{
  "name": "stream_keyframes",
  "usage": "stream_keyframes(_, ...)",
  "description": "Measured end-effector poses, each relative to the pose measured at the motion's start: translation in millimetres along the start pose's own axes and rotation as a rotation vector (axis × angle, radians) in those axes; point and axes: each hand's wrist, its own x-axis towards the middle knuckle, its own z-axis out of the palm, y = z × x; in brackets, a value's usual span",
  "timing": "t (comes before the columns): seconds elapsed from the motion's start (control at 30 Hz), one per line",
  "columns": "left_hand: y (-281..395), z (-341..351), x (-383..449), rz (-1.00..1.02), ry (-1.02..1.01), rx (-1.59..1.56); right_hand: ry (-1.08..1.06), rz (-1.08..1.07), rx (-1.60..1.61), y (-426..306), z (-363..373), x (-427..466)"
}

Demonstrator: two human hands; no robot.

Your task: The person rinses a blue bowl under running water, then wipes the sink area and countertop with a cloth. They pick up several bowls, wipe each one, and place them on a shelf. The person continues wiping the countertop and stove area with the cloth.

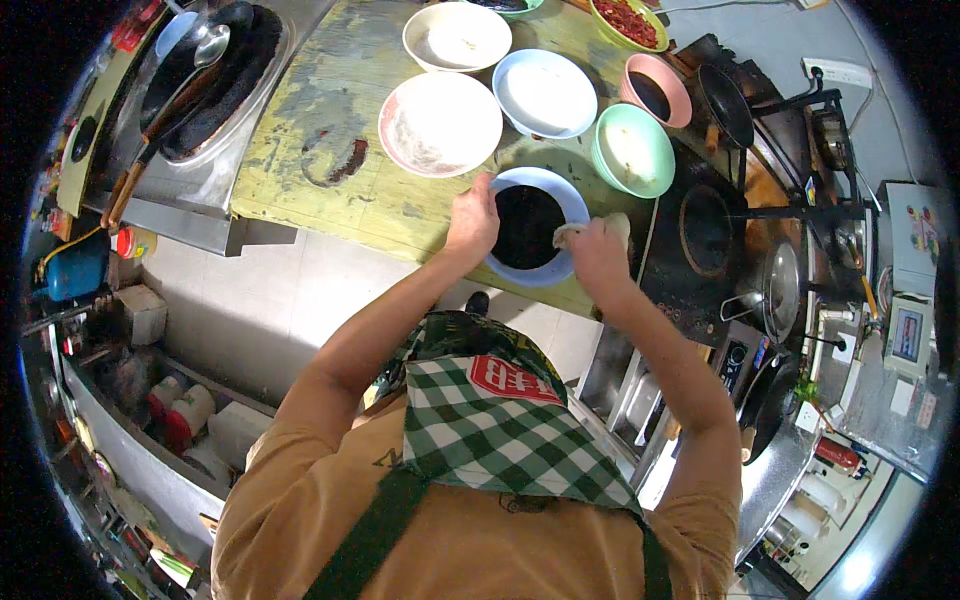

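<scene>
A blue bowl (572,196) with dark contents stands near the front edge of the yellowish worktop (300,202). My left hand (474,223) grips its left rim. In my right hand (600,251) is a bunched pale cloth (618,227), which touches the bowl's inner right side. Just behind are a pink-rimmed bowl of white powder (440,124), a light blue bowl with white contents (545,94) and a green bowl with pale contents (634,150). A pink bowl of dark liquid (656,90) and a cream bowl (457,37) stand farther back.
A wok with a metal ladle (212,45) lies at the upper left. Right of the worktop are a blackened stove surface (686,262), a small black pan (725,105) and a metal strainer (782,292). A yellow-green bowl of red chillies (626,22) stands at the back.
</scene>
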Motion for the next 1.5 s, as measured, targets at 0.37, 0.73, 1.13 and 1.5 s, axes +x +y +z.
stream_keyframes(0.37, 14, 9, -13, -0.083, 0.071, -0.078, -0.089, 0.296, 0.525, -52, -9, -47)
stream_keyframes(0.73, 14, -11, 8, 0.069, -0.156, 0.001, 0.156, -0.393, 0.238, 52, -20, 32)
stream_keyframes(1.13, 5, 13, 52, 0.304, -0.397, 0.186, 0.166, -0.48, 0.094, 43, -29, 60)
stream_keyframes(1.5, 4, 20, 31, 0.128, -0.127, 0.107, -0.106, 0.269, 0.558, -28, -11, -43)
